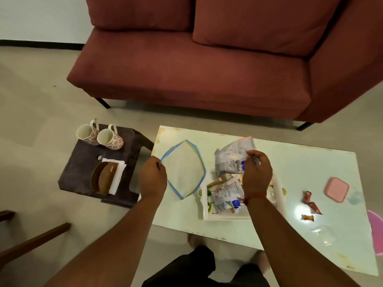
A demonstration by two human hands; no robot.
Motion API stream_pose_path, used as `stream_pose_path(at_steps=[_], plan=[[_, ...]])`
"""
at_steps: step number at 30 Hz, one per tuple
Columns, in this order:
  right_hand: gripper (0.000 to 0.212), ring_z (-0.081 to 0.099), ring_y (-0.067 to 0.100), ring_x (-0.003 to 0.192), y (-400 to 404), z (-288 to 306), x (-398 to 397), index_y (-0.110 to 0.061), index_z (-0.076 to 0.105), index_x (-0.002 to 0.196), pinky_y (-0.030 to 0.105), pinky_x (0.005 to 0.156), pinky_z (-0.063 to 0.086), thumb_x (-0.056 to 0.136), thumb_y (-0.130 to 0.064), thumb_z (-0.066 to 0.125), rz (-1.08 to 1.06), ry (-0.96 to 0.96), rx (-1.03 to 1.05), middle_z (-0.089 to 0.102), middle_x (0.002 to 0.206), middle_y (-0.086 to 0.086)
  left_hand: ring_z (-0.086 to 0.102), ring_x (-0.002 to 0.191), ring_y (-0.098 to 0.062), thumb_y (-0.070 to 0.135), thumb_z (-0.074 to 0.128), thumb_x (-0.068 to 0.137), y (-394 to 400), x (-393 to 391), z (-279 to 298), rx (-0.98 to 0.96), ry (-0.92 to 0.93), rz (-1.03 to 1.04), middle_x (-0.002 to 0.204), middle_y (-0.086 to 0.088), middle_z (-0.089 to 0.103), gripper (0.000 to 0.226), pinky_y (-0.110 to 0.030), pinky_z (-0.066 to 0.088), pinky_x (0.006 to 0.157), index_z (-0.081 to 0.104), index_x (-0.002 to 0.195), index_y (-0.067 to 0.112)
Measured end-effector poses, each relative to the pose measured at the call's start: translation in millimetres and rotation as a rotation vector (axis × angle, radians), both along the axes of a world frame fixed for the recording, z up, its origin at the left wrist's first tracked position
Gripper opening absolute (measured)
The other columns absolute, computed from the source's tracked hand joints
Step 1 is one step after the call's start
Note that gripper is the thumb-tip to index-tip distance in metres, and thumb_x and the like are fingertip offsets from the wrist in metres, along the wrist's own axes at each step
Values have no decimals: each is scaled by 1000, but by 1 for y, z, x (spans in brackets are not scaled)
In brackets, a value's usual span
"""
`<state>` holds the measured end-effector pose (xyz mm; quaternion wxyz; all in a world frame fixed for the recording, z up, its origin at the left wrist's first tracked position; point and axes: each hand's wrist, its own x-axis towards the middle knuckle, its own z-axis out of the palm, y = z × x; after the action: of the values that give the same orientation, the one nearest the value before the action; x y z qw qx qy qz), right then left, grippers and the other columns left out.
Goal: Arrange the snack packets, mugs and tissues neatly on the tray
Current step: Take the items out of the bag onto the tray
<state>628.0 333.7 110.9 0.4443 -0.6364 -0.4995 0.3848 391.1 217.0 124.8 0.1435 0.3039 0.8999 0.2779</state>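
Barely begun, I'd say: one snack packet (226, 196) lies in the tray (278, 189), right hand (257, 172) fingers pinch another packet (234, 157) above it, left hand (153, 177) pinches a cloth (183, 168), while mugs (99, 134) and tissues (118, 175) wait on the stool (83, 162).

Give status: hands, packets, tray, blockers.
Left hand pinches zip bag edge; right hand holds snack packet above tray. More packets already in tray. Mugs and tissues on side stool. No blockers.

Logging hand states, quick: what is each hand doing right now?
Left hand: pinches the edge of the blue-bordered cloth.
Right hand: holds a silver snack packet above the tray.
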Motion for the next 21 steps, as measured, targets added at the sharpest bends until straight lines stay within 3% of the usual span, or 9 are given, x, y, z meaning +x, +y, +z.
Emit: stream_pose_path(at_steps=[3,9,12,15,17,21], plan=[[22,63,20,102,-2,-38,-5,-15,68,98,32,90,51,90,-3,51,-118,-31,-165,69,104,2,55,72,-19,21,49,99,-9,-17,-9,-39,23,43,85,-10,64,18,-31,44,60,52,83,13],[27,62,24,95,-6,-101,-8,-14,67,98,27,78,45,89,3,48,-12,-147,-441,69,108,9,52,73,-14,24,51,99,-20,-30,-23,-50,57,22,87,-9,65,16,-15,32,54,54,88,13],[33,61,24,87,-6,-118,-8,-14,67,103,24,67,45,88,4,43,22,-157,-610,69,112,10,52,72,-15,22,52,98,-23,-28,-25,-51,54,6,85,-7,64,14,-17,32,53,53,85,16],[36,64,33,104,-11,-128,1,-8,66,116,31,77,50,89,4,45,66,-133,-773,67,118,16,57,74,-19,21,51,99,-23,-18,-23,-66,28,-40,86,-8,64,15,-27,43,59,55,87,13],[36,63,34,105,-15,-125,11,-6,63,120,33,77,46,89,4,49,91,-118,-815,65,121,21,60,77,-22,20,51,99,-20,-9,-20,-68,18,-68,86,-9,64,15,-33,49,64,57,90,9],[25,62,33,102,-17,-99,28,-9,65,109,33,82,46,88,-5,52,159,-184,-748,67,114,16,56,73,-17,15,51,98,-3,19,-10,-60,33,-131,81,-3,59,12,-25,40,61,57,88,11]])
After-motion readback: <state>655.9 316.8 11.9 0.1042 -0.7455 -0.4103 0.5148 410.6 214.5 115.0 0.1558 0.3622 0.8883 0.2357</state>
